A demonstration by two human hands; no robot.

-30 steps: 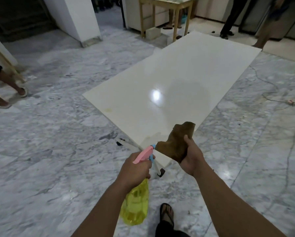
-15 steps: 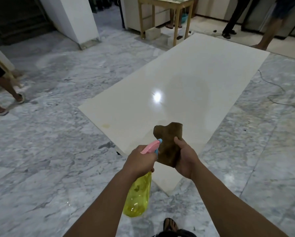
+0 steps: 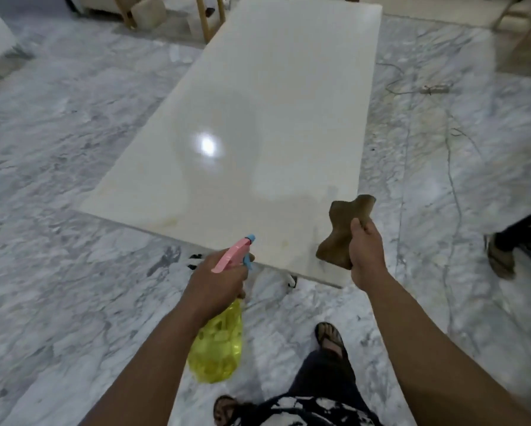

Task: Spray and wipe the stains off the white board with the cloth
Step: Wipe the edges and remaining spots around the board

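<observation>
The large white board (image 3: 273, 118) lies flat on the marble floor, stretching away from me. Faint yellowish stains (image 3: 170, 222) mark its near edge. My left hand (image 3: 216, 281) grips a yellow spray bottle (image 3: 216, 348) with a pink trigger head, its nozzle aimed at the board's near edge. My right hand (image 3: 365, 253) holds a brown cloth (image 3: 341, 232) up above the board's near right corner, not touching the surface.
My sandalled feet (image 3: 330, 336) stand on the marble floor just short of the board. Another person's foot (image 3: 499, 256) is at the right edge. A cable and power strip (image 3: 433, 87) lie to the board's right. Wooden table legs (image 3: 204, 16) stand at the far end.
I have stepped round so the board's short edge faces me. My hands have spread apart: the cloth moved right, away from the spray nozzle.
</observation>
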